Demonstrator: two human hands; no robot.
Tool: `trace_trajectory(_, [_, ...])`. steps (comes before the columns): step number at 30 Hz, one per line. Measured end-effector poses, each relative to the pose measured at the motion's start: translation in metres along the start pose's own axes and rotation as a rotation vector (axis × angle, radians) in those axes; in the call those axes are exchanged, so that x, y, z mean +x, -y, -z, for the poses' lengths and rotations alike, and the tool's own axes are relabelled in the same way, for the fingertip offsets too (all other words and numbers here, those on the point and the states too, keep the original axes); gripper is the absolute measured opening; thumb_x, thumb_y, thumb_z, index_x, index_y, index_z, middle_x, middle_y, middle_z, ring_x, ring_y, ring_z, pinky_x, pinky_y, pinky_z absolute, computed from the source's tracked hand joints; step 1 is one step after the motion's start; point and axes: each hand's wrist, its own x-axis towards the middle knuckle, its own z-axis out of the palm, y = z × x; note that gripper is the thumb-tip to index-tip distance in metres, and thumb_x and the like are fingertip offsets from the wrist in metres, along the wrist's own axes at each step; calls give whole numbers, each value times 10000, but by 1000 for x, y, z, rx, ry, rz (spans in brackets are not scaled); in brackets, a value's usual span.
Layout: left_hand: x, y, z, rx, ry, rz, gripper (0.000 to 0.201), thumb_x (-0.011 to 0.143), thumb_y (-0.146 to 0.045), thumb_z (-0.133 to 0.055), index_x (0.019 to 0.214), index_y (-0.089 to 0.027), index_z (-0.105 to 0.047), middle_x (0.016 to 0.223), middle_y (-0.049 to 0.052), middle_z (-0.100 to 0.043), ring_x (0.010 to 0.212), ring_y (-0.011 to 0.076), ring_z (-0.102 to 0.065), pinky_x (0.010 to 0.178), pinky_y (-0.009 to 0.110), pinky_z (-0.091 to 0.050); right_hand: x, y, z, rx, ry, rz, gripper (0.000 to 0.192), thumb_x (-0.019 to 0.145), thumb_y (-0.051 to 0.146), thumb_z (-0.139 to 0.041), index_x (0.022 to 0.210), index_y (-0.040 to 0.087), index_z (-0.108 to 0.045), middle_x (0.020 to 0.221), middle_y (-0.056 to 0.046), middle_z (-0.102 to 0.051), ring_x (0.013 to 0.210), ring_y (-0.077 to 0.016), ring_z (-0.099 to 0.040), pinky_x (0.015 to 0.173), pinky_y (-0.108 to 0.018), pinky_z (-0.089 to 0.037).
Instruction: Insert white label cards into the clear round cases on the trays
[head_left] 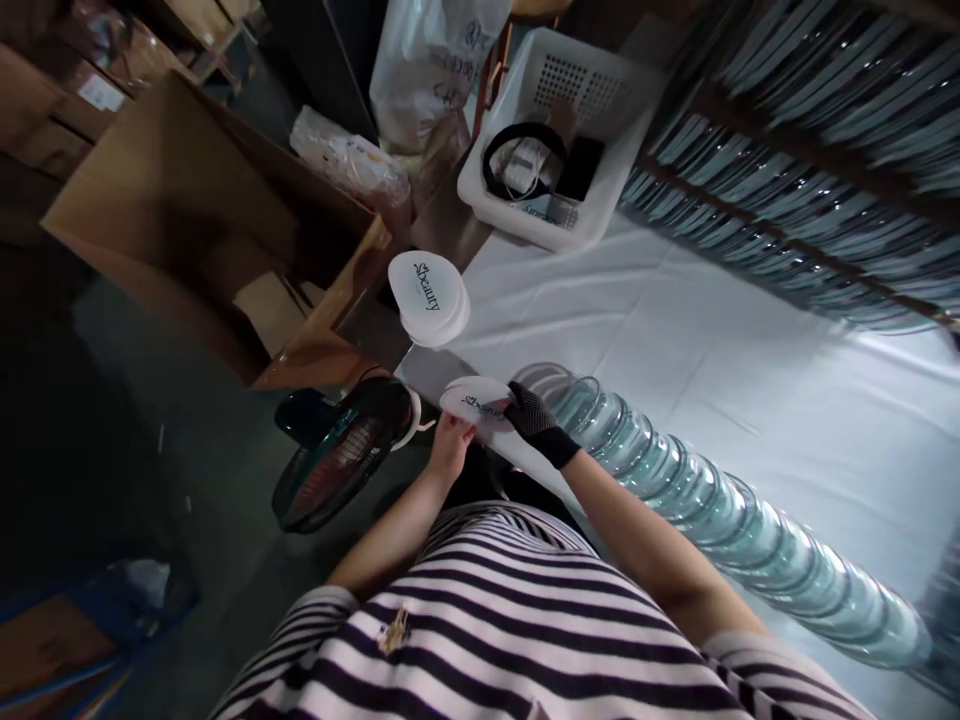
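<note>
A thin white disc [474, 399] printed with black "beauty" lettering is held low in front of my body. My bare left hand [451, 445] pinches its lower left edge. On its right side, my right hand [535, 414] grips it in a black dotted glove, the fingertips partly hidden. Just beyond lies a stack of similar white printed discs [429, 297] at the table corner. A long row of overlapping clear, greenish round pieces [701, 485], like glass discs or dishes, starts beside my right hand and runs to the lower right.
A white plastic basket [480, 205] holds a black band, a dark phone-like object and small items. An open cardboard box [150, 185] stands left, above a fan [341, 455]. Racks of upright glass-like sheets [787, 215] line the far right of the white-covered table [660, 320].
</note>
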Motion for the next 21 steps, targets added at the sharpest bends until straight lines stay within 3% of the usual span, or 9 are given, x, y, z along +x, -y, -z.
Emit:
trace_trajectory(3, [27, -14, -13, 187, -36, -258, 624, 725, 17, -499, 1311, -198, -510, 1360, 120, -593, 1219, 193, -599, 1015, 342, -475, 10, 10, 14, -118, 16, 107, 313, 807, 168, -611, 1099, 116, -708, 1112, -165, -706, 1069, -271, -619, 992, -439, -460])
trace_trajectory(8, [60, -26, -28, 294, -67, -485, 520, 572, 45, -502, 1007, -183, -673, 1210, 99, -662, 1346, 296, -486, 1204, 465, -277, 26, 1, 6, -324, -25, 224, 486, 709, 100, -611, 1191, 121, -664, 1175, -167, -689, 1131, -278, -611, 1004, -445, -490])
trace_trajectory(12, [72, -19, -28, 432, -37, -708, 509, 603, -13, -535, 1038, -214, -707, 1273, 100, -636, 1339, 323, -481, 1188, 479, -309, 37, -12, -11, -315, -117, 306, 471, 793, 175, -554, 1256, 224, -626, 1224, -130, -670, 1153, -288, -610, 995, -463, -502])
trace_trajectory(15, [70, -16, -25, 487, 0, -731, 370, 658, -63, -573, 938, -240, -738, 1073, 93, -693, 1152, 335, -594, 1115, 500, -392, 38, -2, -16, -399, -19, 272, 481, 806, 211, -547, 1278, 266, -614, 1280, -116, -647, 1203, -305, -579, 1047, -450, -458])
trace_trajectory(19, [66, -19, -25, 492, 2, -658, 187, 668, -113, -607, 749, -230, -729, 857, 99, -674, 939, 351, -631, 1018, 533, -452, 41, 16, -9, -576, 231, 37, 419, 825, 228, -481, 1204, 247, -659, 1293, -115, -642, 1243, -306, -549, 1083, -402, -397])
trace_trajectory(21, [68, -22, -26, 495, 8, -581, 181, 623, -123, -618, 707, -248, -718, 826, 89, -670, 937, 365, -628, 1028, 537, -449, 44, 21, -5, -586, 267, -38, 410, 815, 230, -472, 1171, 246, -675, 1271, -126, -653, 1233, -325, -557, 1062, -421, -400])
